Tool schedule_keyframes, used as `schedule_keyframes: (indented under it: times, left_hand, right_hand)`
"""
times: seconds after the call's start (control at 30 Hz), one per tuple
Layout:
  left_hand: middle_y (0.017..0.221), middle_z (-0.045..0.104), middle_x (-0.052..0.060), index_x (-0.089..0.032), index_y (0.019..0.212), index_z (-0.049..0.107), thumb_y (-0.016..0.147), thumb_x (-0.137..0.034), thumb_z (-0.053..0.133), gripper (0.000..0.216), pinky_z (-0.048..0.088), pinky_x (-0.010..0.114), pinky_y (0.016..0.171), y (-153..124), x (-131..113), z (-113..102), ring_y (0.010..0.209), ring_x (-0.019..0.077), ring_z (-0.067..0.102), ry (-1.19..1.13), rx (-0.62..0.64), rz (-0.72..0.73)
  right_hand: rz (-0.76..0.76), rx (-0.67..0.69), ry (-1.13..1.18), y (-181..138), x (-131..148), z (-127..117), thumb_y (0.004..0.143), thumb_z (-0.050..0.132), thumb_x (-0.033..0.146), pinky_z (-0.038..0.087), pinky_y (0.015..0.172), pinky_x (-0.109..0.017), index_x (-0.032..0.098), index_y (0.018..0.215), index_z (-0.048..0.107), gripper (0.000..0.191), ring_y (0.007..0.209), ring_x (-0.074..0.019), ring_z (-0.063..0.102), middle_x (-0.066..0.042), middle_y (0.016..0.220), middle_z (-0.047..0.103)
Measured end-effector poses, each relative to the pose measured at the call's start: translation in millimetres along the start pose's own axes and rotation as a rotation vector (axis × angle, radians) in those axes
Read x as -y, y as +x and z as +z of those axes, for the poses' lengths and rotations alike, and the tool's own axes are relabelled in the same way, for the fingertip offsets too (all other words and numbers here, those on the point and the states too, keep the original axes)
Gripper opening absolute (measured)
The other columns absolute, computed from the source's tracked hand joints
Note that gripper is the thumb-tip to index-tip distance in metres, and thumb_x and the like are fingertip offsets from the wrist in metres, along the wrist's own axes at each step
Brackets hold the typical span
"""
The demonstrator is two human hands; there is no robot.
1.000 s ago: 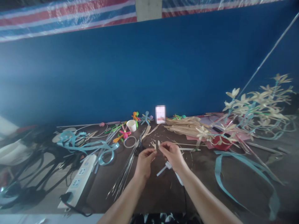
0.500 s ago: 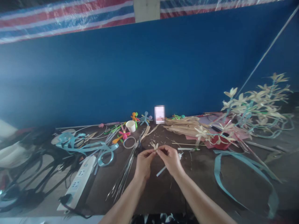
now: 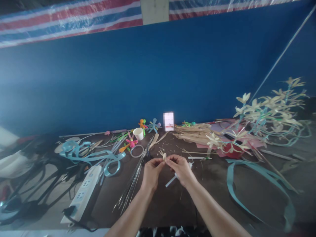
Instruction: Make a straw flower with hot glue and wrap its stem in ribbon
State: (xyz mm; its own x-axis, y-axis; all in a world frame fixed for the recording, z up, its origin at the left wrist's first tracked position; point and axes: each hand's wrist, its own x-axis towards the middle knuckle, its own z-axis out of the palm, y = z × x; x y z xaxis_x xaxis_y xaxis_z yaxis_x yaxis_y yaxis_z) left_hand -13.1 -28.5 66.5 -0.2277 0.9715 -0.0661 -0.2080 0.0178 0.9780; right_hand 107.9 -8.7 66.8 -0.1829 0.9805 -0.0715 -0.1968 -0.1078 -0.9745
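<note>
My left hand [image 3: 151, 171] and my right hand [image 3: 179, 168] meet over the dark table [image 3: 158, 200], fingertips pinched together on a small pale straw flower [image 3: 163, 156]. The flower's petals stick up just above the fingers. A white stick [image 3: 171, 180] lies on the table under my right wrist. A bundle of thin metal wires [image 3: 132, 182] runs along the table just left of my left hand.
A white power strip [image 3: 82, 191] and light blue ribbon [image 3: 91, 154] lie at left. A white cup [image 3: 138, 133] and colourful figures stand at the back. A straw pile [image 3: 197, 133] and a spray of pale flowers [image 3: 269, 115] fill the right, with blue ribbon [image 3: 259, 184].
My hands have closed in tighter around the small flower and its petals are more folded together. Nothing else on the table has moved.
</note>
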Motion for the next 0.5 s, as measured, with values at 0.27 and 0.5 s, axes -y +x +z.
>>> schedule_keyframes:
  times: [0.27,0.5]
  left_hand:
    - [0.073,0.068,0.006,-0.012,0.077,0.068,0.058,-0.030,0.068,0.026,0.041,0.027,0.067,-3.1,-8.8,1.9,0.067,0.0174,0.059,0.028,0.080,-0.043]
    - [0.065,0.066,0.003,-0.014,0.070,0.068,0.059,-0.029,0.068,0.019,0.040,0.025,0.064,-2.7,-6.8,-1.5,0.062,0.0147,0.056,0.102,0.066,-0.026]
  right_hand:
    - [0.067,0.073,0.162,0.3,0.0,-0.7,0.066,0.065,0.036,0.023,0.035,-0.016,0.016,0.068,0.059,0.021,0.036,-0.0040,0.031,0.008,0.043,0.041]
    - [0.079,0.083,0.220,-0.6,-0.8,-1.2,0.066,0.066,0.032,0.022,0.033,-0.015,0.016,0.070,0.059,0.018,0.036,-0.0033,0.030,0.008,0.044,0.041]
